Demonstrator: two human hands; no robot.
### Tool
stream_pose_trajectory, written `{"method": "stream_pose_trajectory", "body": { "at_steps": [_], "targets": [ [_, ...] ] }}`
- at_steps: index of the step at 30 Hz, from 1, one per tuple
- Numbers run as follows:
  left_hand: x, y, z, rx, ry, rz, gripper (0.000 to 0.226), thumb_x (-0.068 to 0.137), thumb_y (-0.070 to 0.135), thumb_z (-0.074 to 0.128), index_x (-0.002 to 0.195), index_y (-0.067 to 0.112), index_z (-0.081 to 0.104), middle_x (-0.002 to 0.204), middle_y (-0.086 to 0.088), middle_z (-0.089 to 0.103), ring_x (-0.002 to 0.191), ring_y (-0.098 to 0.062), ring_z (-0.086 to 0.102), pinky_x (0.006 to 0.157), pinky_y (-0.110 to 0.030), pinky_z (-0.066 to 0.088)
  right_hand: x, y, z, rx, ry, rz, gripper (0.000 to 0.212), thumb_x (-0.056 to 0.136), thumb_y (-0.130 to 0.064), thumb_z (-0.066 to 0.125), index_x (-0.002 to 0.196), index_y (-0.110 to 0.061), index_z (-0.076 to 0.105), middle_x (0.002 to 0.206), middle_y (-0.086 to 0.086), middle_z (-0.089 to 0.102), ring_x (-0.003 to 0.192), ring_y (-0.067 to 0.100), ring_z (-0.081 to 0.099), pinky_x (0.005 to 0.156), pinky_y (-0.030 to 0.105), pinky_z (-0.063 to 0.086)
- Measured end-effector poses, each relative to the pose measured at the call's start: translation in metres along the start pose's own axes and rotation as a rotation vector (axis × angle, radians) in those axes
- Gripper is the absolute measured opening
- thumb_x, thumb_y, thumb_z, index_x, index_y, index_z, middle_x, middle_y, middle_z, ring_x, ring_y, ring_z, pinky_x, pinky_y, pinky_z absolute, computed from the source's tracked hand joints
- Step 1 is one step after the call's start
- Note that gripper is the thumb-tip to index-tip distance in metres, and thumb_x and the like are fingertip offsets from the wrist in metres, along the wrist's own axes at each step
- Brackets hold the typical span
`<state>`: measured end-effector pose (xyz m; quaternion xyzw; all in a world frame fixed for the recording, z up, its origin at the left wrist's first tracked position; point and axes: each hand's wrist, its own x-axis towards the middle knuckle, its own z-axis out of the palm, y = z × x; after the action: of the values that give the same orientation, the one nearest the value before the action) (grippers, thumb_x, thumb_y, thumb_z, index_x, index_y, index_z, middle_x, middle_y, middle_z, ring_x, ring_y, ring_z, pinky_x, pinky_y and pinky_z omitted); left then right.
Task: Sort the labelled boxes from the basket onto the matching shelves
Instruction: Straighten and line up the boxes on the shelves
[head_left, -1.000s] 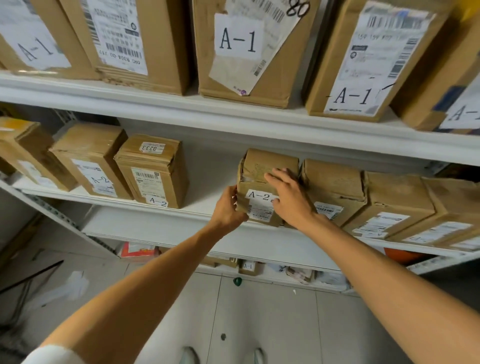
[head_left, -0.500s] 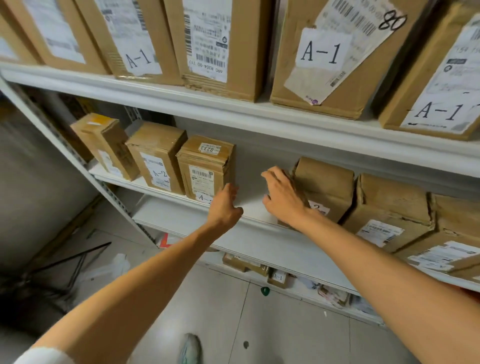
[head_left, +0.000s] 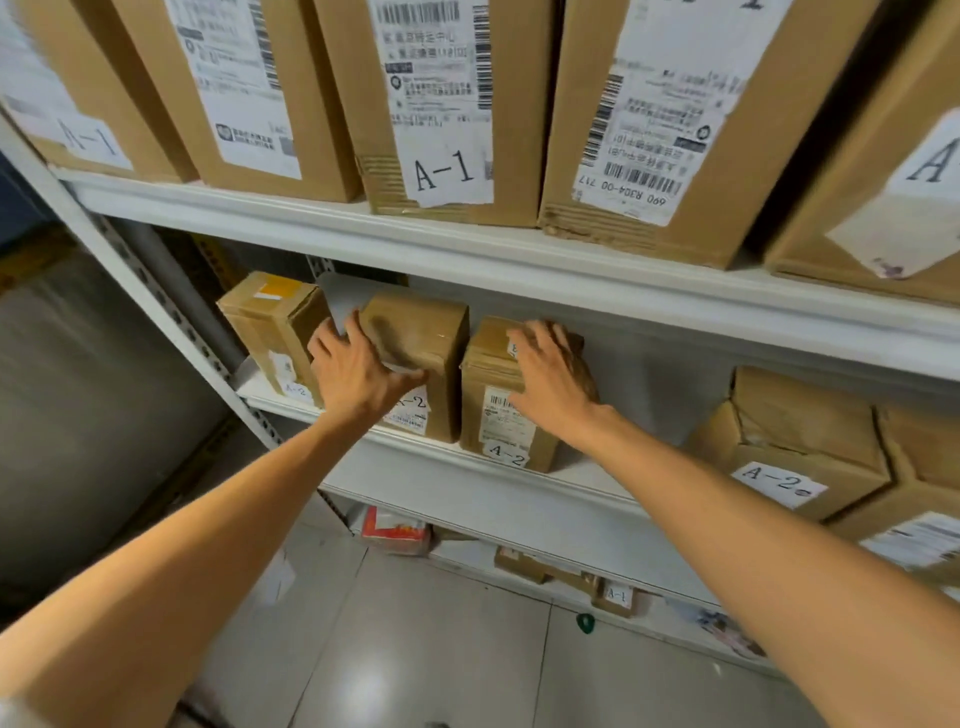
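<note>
Fingers spread wide, the left hand (head_left: 358, 374) lies flat on one A-2 box (head_left: 434, 332), the right hand (head_left: 550, 384) on the neighbour box (head_left: 485, 364).

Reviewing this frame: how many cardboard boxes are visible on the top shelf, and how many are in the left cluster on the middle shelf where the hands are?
Top-shelf boxes: 5
Left-cluster boxes: 3
Total: 8

Bright, even light; floor (head_left: 363, 680) glare; motion blur, bowed edges
</note>
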<state>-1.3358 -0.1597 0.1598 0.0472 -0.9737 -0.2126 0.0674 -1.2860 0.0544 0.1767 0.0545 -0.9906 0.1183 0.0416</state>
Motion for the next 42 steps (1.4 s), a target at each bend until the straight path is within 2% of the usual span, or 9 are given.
{"method": "stream_pose_trajectory", "body": {
  "at_steps": [3, 5, 9, 14, 20, 26, 34, 42],
  "targets": [
    [0.014, -0.005, 0.008, -0.105, -0.137, -0.06, 0.132, 0.049, 0.075, 0.076, 0.146, 0.013, 0.012, 0.145, -0.024, 0.024, 0.133, -0.043, 0.026, 0.111, -0.055, 0.029, 0.023, -0.004, 0.004, 0.007, -0.121, 0.089, 0.092, 0.079, -0.018, 0.076, 0.152, -0.024, 0.022, 0.159, 0.018, 0.01, 0.147, 0.039, 0.002, 0.118, 0.048, 0.008],
    [0.014, 0.001, 0.016, -0.17, -0.144, -0.083, 0.139, 0.047, 0.075, 0.078, 0.147, 0.01, 0.007, 0.144, -0.024, 0.023, 0.132, -0.043, 0.029, 0.11, -0.054, 0.031, 0.03, -0.003, 0.011, 0.013, -0.195, 0.12, 0.1, 0.078, -0.021, 0.078, 0.154, -0.034, 0.014, 0.161, 0.018, 0.0, 0.147, 0.041, -0.006, 0.118, 0.05, 0.001],
    [0.006, 0.012, 0.027, -0.259, -0.052, -0.084, 0.138, 0.049, 0.064, 0.084, 0.146, 0.002, 0.008, 0.138, -0.023, 0.025, 0.126, -0.042, 0.035, 0.11, -0.05, 0.034, 0.027, -0.001, 0.016, 0.087, -0.22, 0.15, 0.101, 0.079, -0.014, 0.077, 0.153, -0.038, 0.013, 0.161, 0.017, 0.003, 0.147, 0.041, 0.0, 0.118, 0.047, 0.006],
    [0.003, 0.02, 0.037, -0.328, 0.015, -0.062, 0.14, 0.047, 0.066, 0.083, 0.145, -0.002, 0.01, 0.14, -0.023, 0.022, 0.127, -0.043, 0.033, 0.112, -0.05, 0.031, 0.021, 0.01, 0.01, -0.022, -0.18, 0.134, 0.1, 0.076, -0.024, 0.08, 0.152, -0.041, 0.017, 0.153, 0.014, 0.021, 0.141, 0.038, 0.017, 0.115, 0.051, 0.02],
    [-0.009, 0.042, 0.044, -0.304, 0.001, -0.042, 0.142, 0.048, 0.065, 0.083, 0.146, -0.002, 0.006, 0.136, -0.023, 0.025, 0.122, -0.045, 0.035, 0.107, -0.049, 0.034, 0.007, 0.03, 0.003, -0.04, -0.201, 0.111, 0.099, 0.076, -0.022, 0.08, 0.151, -0.042, 0.018, 0.143, 0.011, 0.03, 0.132, 0.036, 0.025, 0.11, 0.054, 0.027],
    [-0.038, 0.074, 0.059, -0.293, -0.043, 0.035, 0.139, 0.045, 0.068, 0.08, 0.146, 0.004, 0.008, 0.135, -0.018, 0.026, 0.12, -0.044, 0.036, 0.102, -0.052, 0.041, -0.024, 0.066, -0.01, -0.062, -0.162, 0.163, 0.095, 0.077, -0.02, 0.078, 0.151, -0.039, 0.021, 0.139, 0.01, 0.035, 0.125, 0.03, 0.031, 0.107, 0.045, 0.03],
    [-0.069, 0.109, 0.073, -0.333, -0.087, 0.041, 0.137, 0.041, 0.069, 0.079, 0.144, 0.009, 0.01, 0.133, -0.016, 0.026, 0.118, -0.043, 0.038, 0.099, -0.055, 0.043, -0.054, 0.097, -0.028, -0.048, -0.188, 0.209, 0.094, 0.079, -0.012, 0.076, 0.152, -0.036, 0.021, 0.148, 0.011, 0.029, 0.133, 0.031, 0.026, 0.111, 0.04, 0.024],
    [-0.076, 0.123, 0.079, -0.358, -0.105, -0.016, 0.136, 0.042, 0.063, 0.086, 0.144, 0.015, 0.009, 0.136, -0.016, 0.024, 0.123, -0.042, 0.037, 0.1, -0.056, 0.043, -0.061, 0.106, -0.024, 0.062, -0.198, 0.282, 0.097, 0.079, 0.002, 0.072, 0.151, -0.037, 0.02, 0.161, 0.01, 0.008, 0.148, 0.035, 0.003, 0.119, 0.047, 0.008]
  ]
}}
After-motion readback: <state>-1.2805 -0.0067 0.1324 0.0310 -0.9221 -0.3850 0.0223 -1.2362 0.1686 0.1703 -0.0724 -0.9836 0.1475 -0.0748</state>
